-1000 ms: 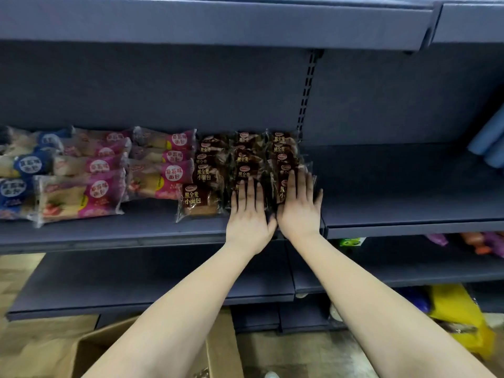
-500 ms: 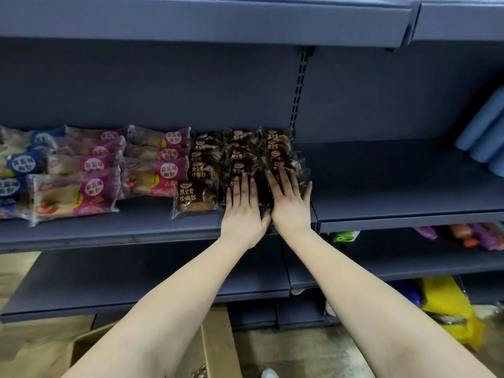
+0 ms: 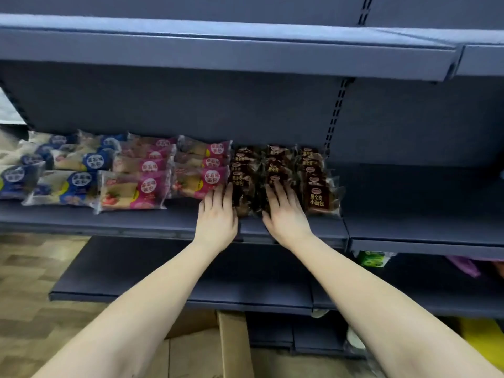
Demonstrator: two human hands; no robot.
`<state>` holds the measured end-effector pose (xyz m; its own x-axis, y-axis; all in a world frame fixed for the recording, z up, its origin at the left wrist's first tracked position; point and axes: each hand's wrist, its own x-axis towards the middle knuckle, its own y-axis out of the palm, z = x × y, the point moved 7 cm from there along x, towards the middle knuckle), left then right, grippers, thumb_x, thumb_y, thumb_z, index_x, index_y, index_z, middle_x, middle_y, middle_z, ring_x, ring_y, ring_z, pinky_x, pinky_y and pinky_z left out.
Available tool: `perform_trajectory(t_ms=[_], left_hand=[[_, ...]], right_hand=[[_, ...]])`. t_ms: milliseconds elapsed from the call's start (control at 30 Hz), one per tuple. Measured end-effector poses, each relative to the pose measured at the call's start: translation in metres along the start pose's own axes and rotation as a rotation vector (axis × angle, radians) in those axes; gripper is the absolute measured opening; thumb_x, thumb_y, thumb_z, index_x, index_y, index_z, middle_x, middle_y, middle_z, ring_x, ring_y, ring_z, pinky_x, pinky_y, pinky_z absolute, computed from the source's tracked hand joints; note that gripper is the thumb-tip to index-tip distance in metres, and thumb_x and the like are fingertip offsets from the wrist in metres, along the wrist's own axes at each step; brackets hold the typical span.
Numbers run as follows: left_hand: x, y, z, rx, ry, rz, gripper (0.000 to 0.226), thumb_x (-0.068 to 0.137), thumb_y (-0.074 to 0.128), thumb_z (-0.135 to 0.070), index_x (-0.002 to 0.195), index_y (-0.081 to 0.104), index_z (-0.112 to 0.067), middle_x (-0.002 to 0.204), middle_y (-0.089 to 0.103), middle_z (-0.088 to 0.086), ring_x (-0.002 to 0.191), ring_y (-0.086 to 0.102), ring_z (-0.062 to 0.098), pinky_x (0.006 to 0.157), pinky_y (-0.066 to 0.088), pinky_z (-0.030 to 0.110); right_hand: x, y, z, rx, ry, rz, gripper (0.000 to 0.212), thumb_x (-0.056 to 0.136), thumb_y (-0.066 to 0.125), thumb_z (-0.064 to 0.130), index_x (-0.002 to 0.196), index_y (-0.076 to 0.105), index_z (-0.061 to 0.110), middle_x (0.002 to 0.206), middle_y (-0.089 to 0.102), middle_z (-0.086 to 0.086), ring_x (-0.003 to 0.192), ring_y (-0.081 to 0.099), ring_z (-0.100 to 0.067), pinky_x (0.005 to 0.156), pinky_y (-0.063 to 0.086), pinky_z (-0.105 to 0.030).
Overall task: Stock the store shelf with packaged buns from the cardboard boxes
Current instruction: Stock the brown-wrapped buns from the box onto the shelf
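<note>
Brown packaged buns (image 3: 316, 197) lie in three rows on the dark grey shelf (image 3: 409, 230). My left hand (image 3: 218, 214) lies flat with straight fingers on the front pack of the left brown row. My right hand (image 3: 286, 214) lies flat on the front pack of the middle row. The right row's front pack is uncovered. Pink packaged buns (image 3: 133, 190) and blue packaged buns (image 3: 76, 184) fill the shelf to the left. A cardboard box (image 3: 231, 347) stands on the floor below, between my forearms.
The shelf to the right of the brown buns is bare. An upper shelf (image 3: 245, 53) overhangs. Lower shelves (image 3: 191, 296) jut out below; a green pack (image 3: 372, 259), a purple item (image 3: 463, 266) and a yellow bag (image 3: 482, 336) sit at lower right.
Both hands have shifted one row left across the brown buns, from the middle and right rows to the left and middle rows. The view has swung, showing more of the shelf at left.
</note>
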<state>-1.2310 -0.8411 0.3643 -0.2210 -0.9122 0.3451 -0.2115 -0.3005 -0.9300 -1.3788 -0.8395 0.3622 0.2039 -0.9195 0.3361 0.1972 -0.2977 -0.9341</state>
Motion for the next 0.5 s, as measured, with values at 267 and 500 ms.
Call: perform_trajectory(t_ms=[267,500], left_hand=[[0.039,-0.003,0.018,0.081,0.13,0.361,0.087,0.087,0.049,-0.054,0.152,0.006,-0.016,0.16,0.006,0.007,0.147,0.001,0.028,0.119,0.002,0.04],[0.044,-0.006,0.008,0.073,0.158,0.427,0.081,0.076,0.065,-0.048,0.143,0.03,-0.02,0.148,0.031,0.01,0.134,0.033,0.032,0.107,0.032,0.038]], right_hand=[[0.011,0.01,0.002,-0.066,0.191,0.252,0.075,0.092,0.05,0.035,0.152,0.008,0.015,0.153,0.014,-0.013,0.14,0.01,-0.04,0.11,0.02,-0.058],[0.016,0.001,-0.005,-0.143,0.096,0.248,0.072,0.09,0.055,0.03,0.15,0.019,0.017,0.147,0.025,-0.012,0.134,0.023,-0.036,0.104,0.032,-0.051]])
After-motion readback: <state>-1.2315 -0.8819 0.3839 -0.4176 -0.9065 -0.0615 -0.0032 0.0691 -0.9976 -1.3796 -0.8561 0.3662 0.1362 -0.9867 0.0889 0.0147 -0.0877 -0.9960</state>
